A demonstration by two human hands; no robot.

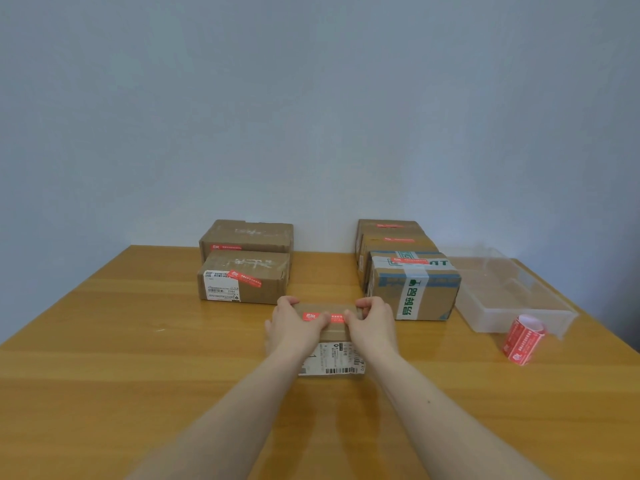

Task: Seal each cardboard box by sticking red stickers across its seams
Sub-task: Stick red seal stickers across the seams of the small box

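Up and to the left of the grip, two cardboard boxes stand one behind the other near the wall: the rear left box (pixel 246 236) carries a red sticker on its front edge, and the front left box (pixel 243 277) has a white label and a slanted red sticker on its near face. The front one sits just beyond the left hand (pixel 293 323), with a strip of bare wooden surface (pixel 121 341) between them. The left hand curls over the left end of the small box (pixel 327 336) lying at the middle of the surface, fingers over the far edge and thumb pressing on the red sticker (pixel 323 317) that runs across the box top. The right hand (pixel 374 323) mirrors it, grasping the right end with its thumb on the sticker's other end. A white shipping label (pixel 330 360) covers the box's near side, between the two forearms. Up and to the right of the grip, just beside the right hand, stands a taped box (pixel 414 285) with green print, a red sticker on top, and two more stickered boxes (pixel 391 237) lined up behind it. Further right sits a clear plastic tray (pixel 512 296), and just in front of it, well apart from the hands, a roll of red stickers (pixel 523 339) rests on the surface.
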